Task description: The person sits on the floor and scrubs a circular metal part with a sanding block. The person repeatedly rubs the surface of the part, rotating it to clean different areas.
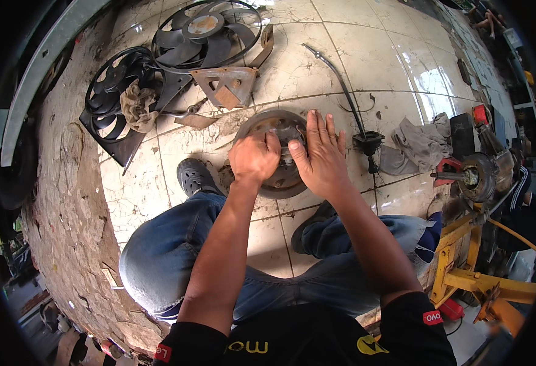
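Observation:
Between my feet, a round dark metal disc (280, 183) with a raised centre and holes lies on the tiles; it looks like a brake drum or its plate. My left hand (254, 157) is closed in a fist over its left half, thumb toward the centre. What those curled fingers hold, if anything, is hidden. Flat across the disc's right side rests my right hand (325, 158), its fingers stretched out and pointing away from me, its thumb apart near the hub. The two hands cover much of the disc's middle.
Two black radiator fans (204, 36) (112, 82) lie far left, a crumpled rag (138, 107) on the smaller. Beyond the disc is a black rod (341, 79) with a cup-shaped base. Grey cloth (420, 143), a hub assembly (478, 177) and a yellow metal frame (487, 282) stand right.

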Demonstrator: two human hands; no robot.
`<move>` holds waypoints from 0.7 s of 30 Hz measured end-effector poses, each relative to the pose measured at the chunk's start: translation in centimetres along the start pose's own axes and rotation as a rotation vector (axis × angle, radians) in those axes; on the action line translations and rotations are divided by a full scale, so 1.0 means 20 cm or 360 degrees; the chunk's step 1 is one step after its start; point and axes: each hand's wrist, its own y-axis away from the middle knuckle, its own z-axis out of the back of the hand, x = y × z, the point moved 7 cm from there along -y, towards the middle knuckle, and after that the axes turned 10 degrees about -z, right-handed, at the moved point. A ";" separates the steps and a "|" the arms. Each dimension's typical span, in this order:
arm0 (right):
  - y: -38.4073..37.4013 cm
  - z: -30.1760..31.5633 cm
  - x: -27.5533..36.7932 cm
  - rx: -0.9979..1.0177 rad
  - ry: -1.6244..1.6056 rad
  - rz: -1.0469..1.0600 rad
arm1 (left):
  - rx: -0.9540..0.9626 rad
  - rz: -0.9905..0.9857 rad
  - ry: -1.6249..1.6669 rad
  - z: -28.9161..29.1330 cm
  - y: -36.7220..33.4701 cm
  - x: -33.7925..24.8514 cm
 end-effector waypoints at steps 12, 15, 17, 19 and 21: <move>0.04 0.01 -0.04 0.0164 -0.0324 -0.0040 | -0.0030 0.0059 -0.0016 0.00 -0.02 0.02; 0.07 0.01 0.00 -0.0061 -0.0046 0.0161 | -0.0039 -0.0016 0.0018 -0.01 -0.03 -0.01; 0.01 0.02 -0.05 -0.0019 -0.0064 0.0075 | -0.0062 -0.0074 -0.0008 0.01 0.00 -0.02; -0.04 -0.02 -0.05 0.0034 -0.0085 -0.0048 | -0.0189 -0.0065 -0.0036 0.01 0.00 0.05; 0.02 -0.02 0.04 -0.0142 -0.0013 0.0124 | -0.0187 0.0015 -0.0007 0.00 0.00 0.10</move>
